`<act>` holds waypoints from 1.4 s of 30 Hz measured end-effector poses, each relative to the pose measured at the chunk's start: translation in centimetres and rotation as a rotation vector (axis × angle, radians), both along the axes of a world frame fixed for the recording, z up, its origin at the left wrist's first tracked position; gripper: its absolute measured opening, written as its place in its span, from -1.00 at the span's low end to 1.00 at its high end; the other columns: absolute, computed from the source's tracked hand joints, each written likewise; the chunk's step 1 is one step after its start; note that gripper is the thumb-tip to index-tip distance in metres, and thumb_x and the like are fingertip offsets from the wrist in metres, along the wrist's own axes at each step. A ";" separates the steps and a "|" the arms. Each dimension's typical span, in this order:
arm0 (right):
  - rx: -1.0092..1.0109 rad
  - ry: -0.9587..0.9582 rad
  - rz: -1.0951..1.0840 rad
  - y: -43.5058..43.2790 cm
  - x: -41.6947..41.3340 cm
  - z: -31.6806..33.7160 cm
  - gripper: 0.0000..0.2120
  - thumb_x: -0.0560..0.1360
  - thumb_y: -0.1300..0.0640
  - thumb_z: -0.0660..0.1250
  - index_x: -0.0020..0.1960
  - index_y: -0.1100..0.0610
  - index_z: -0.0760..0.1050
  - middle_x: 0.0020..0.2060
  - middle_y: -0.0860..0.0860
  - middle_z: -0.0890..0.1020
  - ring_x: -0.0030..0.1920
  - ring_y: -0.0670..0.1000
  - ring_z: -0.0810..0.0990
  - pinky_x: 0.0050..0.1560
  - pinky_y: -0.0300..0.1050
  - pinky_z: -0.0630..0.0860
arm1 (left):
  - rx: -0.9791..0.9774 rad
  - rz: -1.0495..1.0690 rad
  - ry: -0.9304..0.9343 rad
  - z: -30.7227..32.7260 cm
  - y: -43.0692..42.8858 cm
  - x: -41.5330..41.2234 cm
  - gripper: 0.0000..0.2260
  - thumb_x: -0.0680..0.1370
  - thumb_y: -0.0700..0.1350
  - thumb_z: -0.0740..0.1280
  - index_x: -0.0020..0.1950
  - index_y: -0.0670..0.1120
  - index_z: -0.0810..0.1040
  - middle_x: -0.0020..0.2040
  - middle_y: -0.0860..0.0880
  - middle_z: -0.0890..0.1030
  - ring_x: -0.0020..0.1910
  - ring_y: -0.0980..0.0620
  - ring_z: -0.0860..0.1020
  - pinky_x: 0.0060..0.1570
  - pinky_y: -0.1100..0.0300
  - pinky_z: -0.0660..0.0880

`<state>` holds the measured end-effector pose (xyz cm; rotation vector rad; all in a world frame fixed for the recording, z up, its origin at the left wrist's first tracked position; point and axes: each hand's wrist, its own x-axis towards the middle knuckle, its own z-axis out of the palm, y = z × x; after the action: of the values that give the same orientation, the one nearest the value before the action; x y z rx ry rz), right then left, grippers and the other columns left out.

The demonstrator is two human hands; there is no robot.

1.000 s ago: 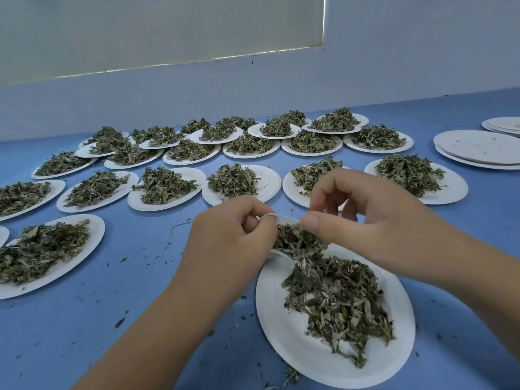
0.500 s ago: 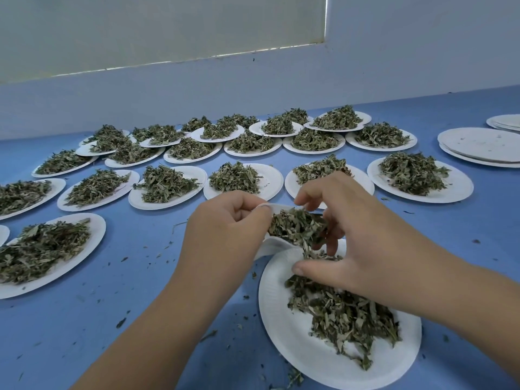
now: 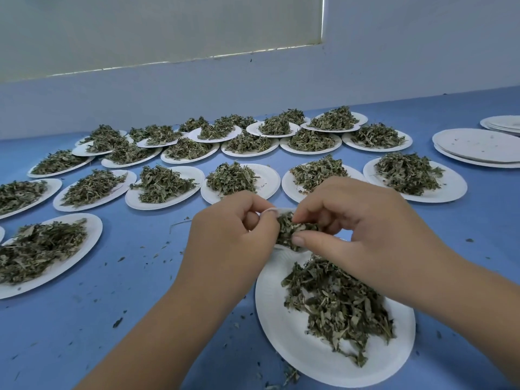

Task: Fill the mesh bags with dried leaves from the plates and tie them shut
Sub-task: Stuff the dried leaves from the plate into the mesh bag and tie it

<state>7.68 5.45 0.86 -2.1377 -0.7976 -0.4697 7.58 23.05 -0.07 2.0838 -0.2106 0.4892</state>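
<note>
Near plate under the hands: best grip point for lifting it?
I'd pinch the near plate at its bare near-left rim, coming from the left. The leaves heap toward its right side, and the left hand and right hand crowd the far rim.

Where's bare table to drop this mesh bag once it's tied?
Best patch: the blue table between the left hand and the heaped plate at the near left, only crumbs there. Another lies right of the right hand, before the empty plate stack. Behind both hands the leaf plates are packed close.
</note>
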 end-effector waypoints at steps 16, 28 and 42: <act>-0.034 0.015 -0.098 0.3 -0.5 -0.2 -0.71 0.34 0.09 0.52 -0.03 -0.10 0.49 -0.22 -0.19 0.52 -0.21 -0.10 0.54 -0.17 -0.31 0.45 | 0.071 -0.065 -0.028 0.0 -0.4 -0.5 -0.84 0.46 -0.16 0.35 -0.31 0.02 0.57 -0.47 -0.06 0.44 -0.52 0.15 0.30 -0.48 0.36 0.26; -0.221 -0.167 -0.077 0.6 -0.7 -0.4 -0.91 0.44 0.19 0.45 -0.09 0.04 0.63 -0.22 -0.10 0.52 -0.26 -0.22 0.40 -0.21 -0.40 0.36 | 0.020 -0.097 0.025 0.0 -0.4 -0.4 -0.84 0.46 -0.18 0.39 -0.30 0.02 0.61 -0.46 -0.15 0.47 -0.53 0.16 0.28 -0.50 0.41 0.23; -0.134 -0.164 -0.093 0.6 -0.6 -0.2 -0.94 0.41 0.17 0.42 -0.16 0.01 0.60 -0.28 -0.15 0.58 -0.25 -0.13 0.49 -0.20 -0.28 0.45 | 0.022 -0.118 -0.006 0.2 -0.4 -0.5 -0.85 0.47 -0.16 0.38 -0.28 0.02 0.62 -0.47 -0.12 0.45 -0.53 0.16 0.28 -0.50 0.38 0.23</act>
<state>7.12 6.05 0.62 -2.2894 -0.8433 -0.6641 7.09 22.61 0.11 2.0775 -0.3425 0.4237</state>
